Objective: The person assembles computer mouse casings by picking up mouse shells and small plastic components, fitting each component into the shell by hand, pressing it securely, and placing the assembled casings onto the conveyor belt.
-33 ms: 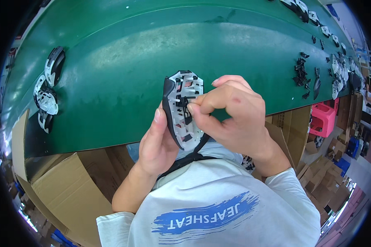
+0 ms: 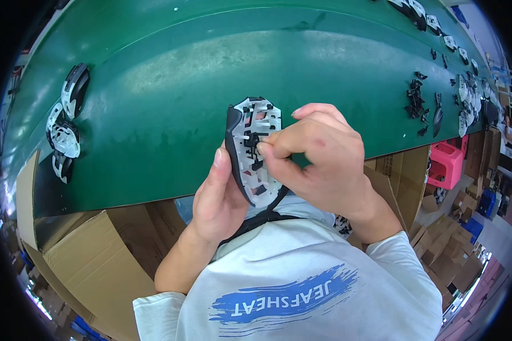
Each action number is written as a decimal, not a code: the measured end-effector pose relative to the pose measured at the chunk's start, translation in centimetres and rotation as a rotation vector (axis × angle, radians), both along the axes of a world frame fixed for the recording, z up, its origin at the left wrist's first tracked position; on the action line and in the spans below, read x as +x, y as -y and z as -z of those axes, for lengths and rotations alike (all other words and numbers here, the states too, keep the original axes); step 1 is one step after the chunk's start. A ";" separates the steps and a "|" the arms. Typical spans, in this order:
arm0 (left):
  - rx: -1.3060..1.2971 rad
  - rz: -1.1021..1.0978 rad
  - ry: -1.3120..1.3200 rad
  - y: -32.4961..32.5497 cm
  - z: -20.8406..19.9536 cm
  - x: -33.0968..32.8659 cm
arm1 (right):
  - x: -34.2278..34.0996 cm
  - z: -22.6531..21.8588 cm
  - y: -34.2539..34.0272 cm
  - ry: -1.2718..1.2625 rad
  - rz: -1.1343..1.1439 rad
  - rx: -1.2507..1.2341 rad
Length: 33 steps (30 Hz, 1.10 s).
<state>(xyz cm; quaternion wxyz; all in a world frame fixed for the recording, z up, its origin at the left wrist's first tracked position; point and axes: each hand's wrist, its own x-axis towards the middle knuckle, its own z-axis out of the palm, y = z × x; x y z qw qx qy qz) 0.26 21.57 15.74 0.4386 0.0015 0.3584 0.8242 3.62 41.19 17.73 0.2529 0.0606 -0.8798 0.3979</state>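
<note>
My left hand (image 2: 213, 193) is wrapped around the side of a black-and-white plastic shell (image 2: 263, 181), thumb along its black outer edge. The shell stands nearly upright before my chest, its white ribbed inside with posts and slots facing me. Inside it, near the middle, sits a small black plastic part (image 2: 252, 143). Thumb and forefinger of my right hand (image 2: 318, 156) are pinched together on that part, hiding some of it. The other right fingers are curled above the shell's right edge.
Several similar shells (image 2: 64, 136) lie at the left of the green table (image 2: 170, 113). Small black parts (image 2: 415, 102) and white shells (image 2: 466, 102) are spread at the right. Open cardboard boxes (image 2: 91, 256) stand against the near edge, and a pink stool (image 2: 445, 165) is at the right.
The lower end of the black part has shifted a little inside the shell, and my right fingers have moved slightly left. My left hand holds its place.
</note>
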 end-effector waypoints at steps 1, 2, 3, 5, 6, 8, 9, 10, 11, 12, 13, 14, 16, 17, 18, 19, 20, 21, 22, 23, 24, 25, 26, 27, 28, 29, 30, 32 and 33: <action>0.018 -0.012 0.067 0.0 0.3 0.2 | 0.0 0.0 0.0 0.002 0.002 0.000; 0.018 -0.010 0.069 0.1 0.5 0.3 | 0.0 -0.1 0.0 -0.006 -0.010 0.047; 0.053 -0.008 0.076 0.3 0.8 0.3 | 0.0 -0.1 0.0 -0.014 -0.023 0.093; 0.089 -0.007 0.084 0.1 0.6 0.5 | 0.1 -0.2 -0.4 0.024 -0.057 0.093; -0.034 -0.004 -0.029 -0.3 0.2 0.7 | 0.2 -0.2 -0.6 0.060 -0.092 0.093; -0.142 -0.015 -0.105 -0.7 0.0 0.8 | 0.0 0.0 -1.0 0.075 -0.115 0.107; -0.141 -0.013 -0.104 -0.5 0.1 0.8 | 0.0 0.0 -1.1 0.087 -0.141 0.120; -0.051 -0.025 0.036 -0.2 0.3 0.8 | 0.1 -0.1 -1.1 0.087 -0.139 0.123; 0.039 -0.037 0.177 0.0 0.6 0.7 | 0.2 -0.5 -0.9 0.090 -0.123 0.102; 0.133 -0.055 0.194 0.1 1.2 0.7 | 0.3 -0.7 -0.8 0.094 -0.106 0.082; 0.133 -0.058 0.194 0.2 1.4 0.7 | 0.3 -0.8 -0.8 0.094 -0.109 0.082; 0.229 -0.056 0.206 0.3 1.5 0.7 | 0.4 -1.0 -0.9 0.030 -0.073 0.090; 0.304 -0.081 0.238 0.4 1.4 0.9 | 0.7 -1.3 -1.1 -0.032 -0.039 0.097; 0.302 -0.083 0.240 0.4 1.3 0.9 | 1.0 -1.7 -1.3 0.020 -0.055 0.180; 0.284 -0.076 0.215 0.5 1.2 0.7 | 1.3 -1.9 -1.4 0.072 -0.072 0.262; 0.265 -0.067 0.190 0.5 1.1 0.6 | 1.5 -2.0 -1.4 0.074 -0.071 0.260; 0.264 -0.067 0.191 0.6 1.4 0.5 | 1.7 -2.0 -1.4 0.100 -0.085 0.292; 0.350 -0.037 0.188 0.8 2.0 0.2 | 1.8 -2.0 -1.4 0.125 -0.099 0.324; 0.436 -0.007 0.185 0.9 2.2 0.1 | 1.9 -2.1 -1.4 0.127 -0.098 0.320; 0.432 -0.007 0.186 1.0 2.1 0.2 | 1.9 -2.2 -1.3 0.127 -0.099 0.350; 0.368 -0.041 0.188 0.9 1.8 0.5 | 1.9 -2.2 -1.3 0.127 -0.101 0.380; 0.307 -0.076 0.187 0.7 1.4 0.7 | 2.0 -2.1 -1.3 0.126 -0.103 0.379; 0.306 -0.080 0.186 0.4 1.0 0.8 | 2.1 -1.9 -1.2 0.101 -0.091 0.364; 0.235 -0.091 0.164 0.2 0.5 0.9 | 2.2 -1.8 -1.2 0.077 -0.078 0.349; 0.160 -0.110 0.143 0.2 0.1 1.0 | 2.6 -1.8 -1.3 0.074 -0.089 0.344; 0.156 -0.120 0.141 0.3 0.0 0.8 | 3.1 -2.0 -1.4 0.072 -0.142 0.312; 0.122 -0.047 0.040 0.3 0.0 0.4 | 3.4 -2.0 -1.3 0.071 -0.195 0.279; 0.004 0.054 -0.082 0.2 -0.5 -0.1 | 3.8 -1.5 -0.5 0.099 -0.193 0.232; -0.002 0.057 -0.083 0.1 -0.4 0.0 | 3.9 -1.2 -0.1 0.129 -0.189 0.190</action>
